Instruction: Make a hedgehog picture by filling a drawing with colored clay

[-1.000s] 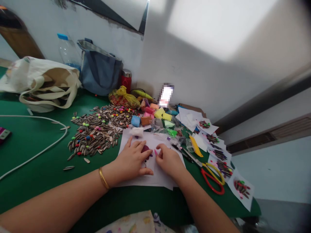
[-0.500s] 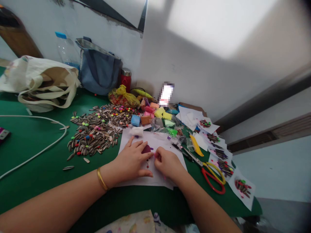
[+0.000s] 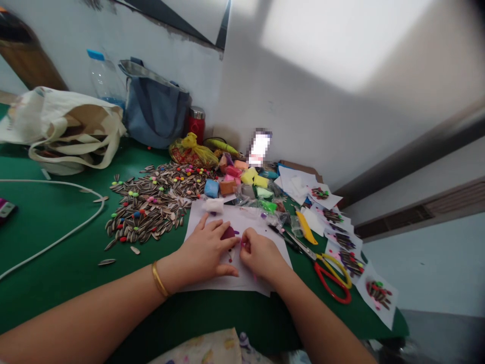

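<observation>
My left hand [image 3: 204, 247] lies with its fingers spread over white paper [image 3: 246, 284], holding nothing. A flat dark purple piece [image 3: 229, 233], apparently modelling clay, shows partly between its fingers. Just to the right, my right hand [image 3: 261, 253] has thumb and fingers pinched together at a small pink bit of clay [image 3: 243, 242], mostly hidden by the fingers. A tiny dark red bit [image 3: 230, 260] rests on the paper between my hands. At the sheet's far edge sits a white lump of clay [image 3: 213, 205].
Striped sunflower seeds [image 3: 151, 212] mixed with coloured ones are heaped left of the paper. Coloured clay blocks [image 3: 227, 188] lie behind it. Scissors [image 3: 333, 278] and a yellow cutter [image 3: 306, 227] are on the right, beside seed-decorated paper cards [image 3: 392, 313]. A white cable [image 3: 56, 247] curves at left.
My right fingers have shifted very slightly at the pink bit, still pinched. My left hand stays spread in the same place.
</observation>
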`<state>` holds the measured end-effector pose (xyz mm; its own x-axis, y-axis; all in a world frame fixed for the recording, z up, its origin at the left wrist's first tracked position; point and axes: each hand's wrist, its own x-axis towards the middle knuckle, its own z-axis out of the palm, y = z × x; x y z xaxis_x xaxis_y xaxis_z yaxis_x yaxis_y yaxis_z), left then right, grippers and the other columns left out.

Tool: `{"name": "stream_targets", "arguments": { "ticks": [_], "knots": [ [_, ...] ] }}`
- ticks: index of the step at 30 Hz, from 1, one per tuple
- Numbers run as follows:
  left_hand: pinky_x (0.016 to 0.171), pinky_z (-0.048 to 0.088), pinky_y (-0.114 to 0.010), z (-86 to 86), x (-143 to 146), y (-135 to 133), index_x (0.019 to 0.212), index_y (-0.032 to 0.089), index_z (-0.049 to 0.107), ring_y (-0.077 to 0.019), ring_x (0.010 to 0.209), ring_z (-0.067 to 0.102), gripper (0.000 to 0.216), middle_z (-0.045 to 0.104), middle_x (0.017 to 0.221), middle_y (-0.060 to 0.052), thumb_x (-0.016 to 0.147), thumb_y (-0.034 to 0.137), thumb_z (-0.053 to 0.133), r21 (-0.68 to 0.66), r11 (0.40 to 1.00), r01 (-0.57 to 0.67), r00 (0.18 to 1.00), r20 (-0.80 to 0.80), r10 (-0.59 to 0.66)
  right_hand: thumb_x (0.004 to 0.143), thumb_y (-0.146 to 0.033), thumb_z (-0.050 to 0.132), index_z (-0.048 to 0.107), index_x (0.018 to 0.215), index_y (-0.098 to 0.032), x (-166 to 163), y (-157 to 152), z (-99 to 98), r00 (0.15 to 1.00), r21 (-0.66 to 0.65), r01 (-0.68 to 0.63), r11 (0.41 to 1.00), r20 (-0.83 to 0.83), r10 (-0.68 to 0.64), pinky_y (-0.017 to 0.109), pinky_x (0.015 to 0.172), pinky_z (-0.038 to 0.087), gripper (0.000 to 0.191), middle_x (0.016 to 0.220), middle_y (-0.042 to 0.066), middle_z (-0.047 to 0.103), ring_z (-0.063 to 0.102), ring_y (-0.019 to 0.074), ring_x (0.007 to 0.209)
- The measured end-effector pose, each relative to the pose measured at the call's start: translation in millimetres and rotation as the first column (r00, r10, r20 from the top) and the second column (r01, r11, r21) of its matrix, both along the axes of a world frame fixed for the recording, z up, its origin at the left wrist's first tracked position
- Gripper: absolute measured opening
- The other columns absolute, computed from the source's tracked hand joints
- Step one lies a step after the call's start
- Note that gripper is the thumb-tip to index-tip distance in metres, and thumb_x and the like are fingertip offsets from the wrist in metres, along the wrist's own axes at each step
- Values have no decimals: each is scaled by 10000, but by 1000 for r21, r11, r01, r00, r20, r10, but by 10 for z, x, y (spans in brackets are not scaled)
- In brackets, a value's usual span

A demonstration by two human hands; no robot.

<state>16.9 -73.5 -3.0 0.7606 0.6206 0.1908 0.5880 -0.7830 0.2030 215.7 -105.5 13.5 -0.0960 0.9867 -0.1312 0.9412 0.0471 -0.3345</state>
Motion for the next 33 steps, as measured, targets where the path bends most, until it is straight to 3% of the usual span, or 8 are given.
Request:
{"name": "stream_targets", "arguments": {
  "ticks": [7, 15, 23, 27, 33],
  "knots": [
    [1153, 121, -634, -15, 6, -7, 1375, 284, 558, -392, 1349, 412, 828, 506, 1436, -169, 778, 842, 425, 5, 1000, 1, 1000, -12, -1, 832, -162, 545, 560, 955, -218, -2, 3, -44, 999, 18, -11, 1000, -29, 12, 249, 595, 263, 135, 794, 15, 691, 586, 164, 678],
    [1143, 98, -645, 11, 18, -28, 1327, 348, 604, -395, 1311, 430, 757, 512, 1418, -141, 756, 831, 487, 20, 1000, -3, 1000, -2, 3, 790, -152, 568, 534, 932, -220, 148, 80, -6, 992, 12, 67, 998, -104, -65, 237, 578, 258, 161, 725, -29, 639, 557, 143, 649],
    [1142, 83, -645, 16, 32, -30, 1317, 339, 609, -397, 1305, 439, 757, 517, 1417, -147, 756, 832, 484, 36, 999, -6, 1000, -11, 6, 783, -148, 561, 540, 927, -223, 202, 113, -40, 987, 20, 62, 998, -150, -59, 232, 583, 298, 164, 710, -43, 626, 554, 138, 640],
    [1164, 101, -601, 18, 13, -19, 1412, 271, 513, -374, 1309, 448, 844, 542, 1400, -152, 773, 820, 478, 27, 999, -18, 1000, 4, 17, 829, -177, 558, 560, 1064, -222, 269, 131, -43, 977, 27, 50, 998, -207, -44, 230, 614, 354, 239, 743, -41, 653, 587, 141, 671],
    [1165, 75, -621, -11, -10, -11, 1337, 323, 591, -385, 1330, 427, 752, 517, 1428, -137, 770, 809, 505, 23, 1000, 4, 1000, 5, -4, 904, -247, 567, 647, 1074, -218, 350, 167, -24, 984, 34, 6, 999, -178, 1, 250, 716, 411, 191, 866, 7, 710, 625, 164, 815]
  ]
}}
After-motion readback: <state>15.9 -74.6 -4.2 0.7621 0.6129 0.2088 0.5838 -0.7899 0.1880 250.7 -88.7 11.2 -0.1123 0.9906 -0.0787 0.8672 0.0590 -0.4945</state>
